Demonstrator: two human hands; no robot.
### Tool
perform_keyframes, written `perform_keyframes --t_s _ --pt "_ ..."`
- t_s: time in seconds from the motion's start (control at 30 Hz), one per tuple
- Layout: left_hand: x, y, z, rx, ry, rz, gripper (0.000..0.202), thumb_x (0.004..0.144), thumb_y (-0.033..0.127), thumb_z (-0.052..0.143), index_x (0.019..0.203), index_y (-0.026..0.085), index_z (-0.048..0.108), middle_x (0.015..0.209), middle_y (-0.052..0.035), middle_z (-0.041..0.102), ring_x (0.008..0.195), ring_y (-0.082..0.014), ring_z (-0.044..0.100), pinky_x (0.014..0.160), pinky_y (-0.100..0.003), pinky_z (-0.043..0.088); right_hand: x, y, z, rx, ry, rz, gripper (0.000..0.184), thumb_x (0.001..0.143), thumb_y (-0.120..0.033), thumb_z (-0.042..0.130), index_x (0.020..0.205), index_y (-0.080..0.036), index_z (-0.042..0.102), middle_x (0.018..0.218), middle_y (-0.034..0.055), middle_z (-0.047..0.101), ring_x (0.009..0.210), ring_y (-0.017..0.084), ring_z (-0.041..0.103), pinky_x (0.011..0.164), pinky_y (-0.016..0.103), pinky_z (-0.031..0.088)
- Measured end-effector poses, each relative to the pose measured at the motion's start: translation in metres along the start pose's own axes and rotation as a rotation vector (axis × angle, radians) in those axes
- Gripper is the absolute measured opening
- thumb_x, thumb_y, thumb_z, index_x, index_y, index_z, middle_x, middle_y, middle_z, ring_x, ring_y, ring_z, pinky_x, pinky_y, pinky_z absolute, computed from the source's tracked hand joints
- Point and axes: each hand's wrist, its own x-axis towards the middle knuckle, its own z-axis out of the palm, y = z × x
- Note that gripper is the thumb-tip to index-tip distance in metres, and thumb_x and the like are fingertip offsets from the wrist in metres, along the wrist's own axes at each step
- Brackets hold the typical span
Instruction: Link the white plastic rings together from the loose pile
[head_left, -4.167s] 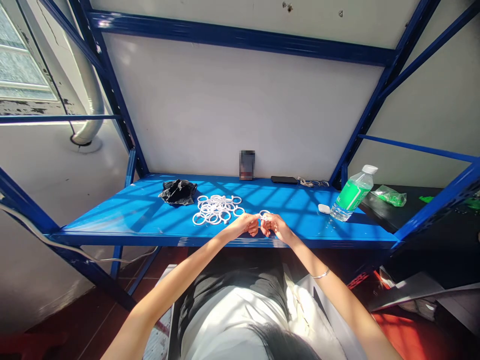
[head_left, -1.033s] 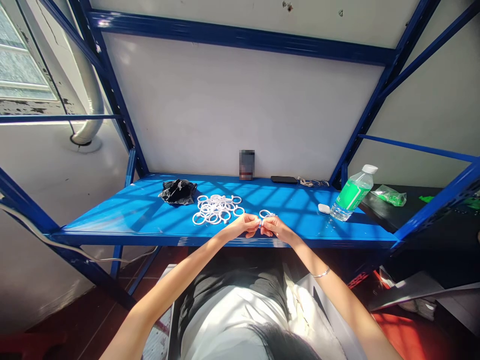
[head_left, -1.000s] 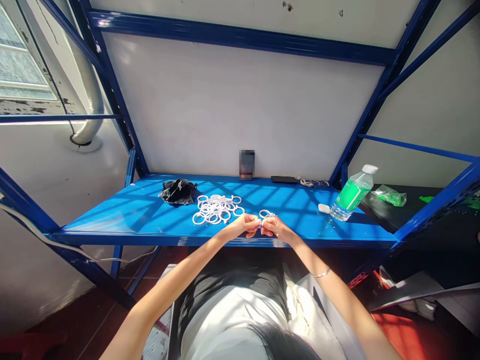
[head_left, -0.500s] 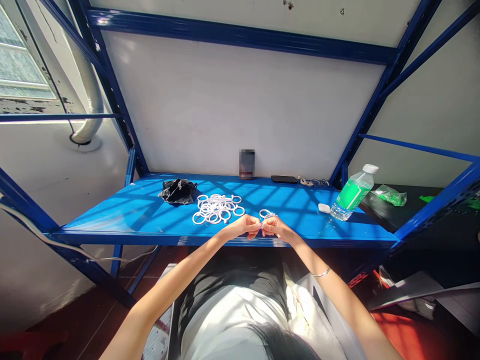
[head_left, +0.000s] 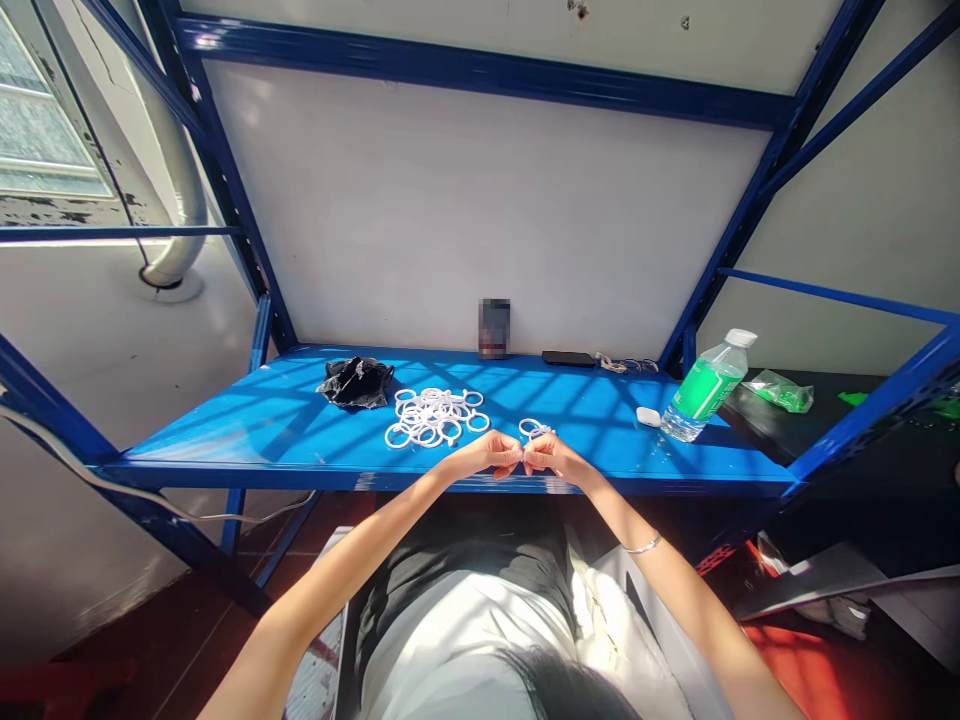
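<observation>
The left hand (head_left: 489, 456) and the right hand (head_left: 553, 456) meet at the front edge of the blue table (head_left: 300, 430). The fingers (head_left: 508, 460) of both hands are shut tight, tip to tip, on one small white ring (head_left: 523, 452). The ring is thin and tiny, so it seems only the fingertips can hold it, and they hide most of it. The hands hover just above the table edge, close to the body, where the sun lights them. A small bunch of rings (head_left: 534, 429) lies just behind the hands. A big pile of rings (head_left: 433, 417) lies near the left hand, easy to reach. A black bag (head_left: 356, 382) sits behind the pile. A water bottle (head_left: 705, 388) stands well off to the right, out of the way, with a little white case (head_left: 647, 417) beside it
</observation>
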Motion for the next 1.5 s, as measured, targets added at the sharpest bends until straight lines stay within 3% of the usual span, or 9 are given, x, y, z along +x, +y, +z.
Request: perform_keyframes --t_s 0.53,0.83,1.17,1.5 --pt "-0.001 0.005 0.0 0.029 -0.074 0.01 0.04 0.085 0.046 0.059 0.061 0.014 0.053 0.052 0.0027 0.046 0.05 -0.0088 0.039 0.055 -0.025 0.034 -0.003 -0.01 0.001 -0.036 -0.054 0.021 0.05 0.077 -0.062 0.065 0.061 -0.014 0.065 0.06 0.0009 0.057 0.056 0.012 0.044 0.055 0.026 0.031" --pt "0.0 0.002 -0.003 0.079 -0.121 -0.019 0.043 0.08 0.053 0.063 0.061 0.014 0.057 0.054 0.0015 0.048 0.052 -0.01 0.041 0.057 -0.026 0.035 -0.003 -0.019 0.0 -0.122 -0.129 0.024 0.053 0.077 -0.064 0.063 0.06 -0.014 0.066 0.055 0.0004 0.055 0.051 0.01 0.037 0.051 0.026 0.027" --pt "0.001 -0.004 -0.005 0.084 -0.166 0.014 0.036 0.083 0.042 0.064 0.063 0.013 0.059 0.056 0.0003 0.051 0.05 -0.0087 0.042 0.054 -0.024 0.034 -0.004 -0.013 -0.003 -0.155 -0.196 -0.02 0.049 0.08 -0.059 0.063 0.062 -0.013 0.066 0.06 0.0024 0.062 0.054 0.011 0.047 0.05 0.023 0.031" --pt "0.001 -0.001 -0.005 -0.004 -0.088 -0.001 0.036 0.084 0.04 0.063 0.062 0.013 0.058 0.054 0.0008 0.05 0.052 -0.0098 0.043 0.057 -0.026 0.036 -0.004 -0.025 0.004 -0.118 -0.1 0.01 0.053 0.08 -0.063 0.061 0.06 -0.014 0.063 0.055 -0.0012 0.052 0.052 0.009 0.038 0.052 0.025 0.027"
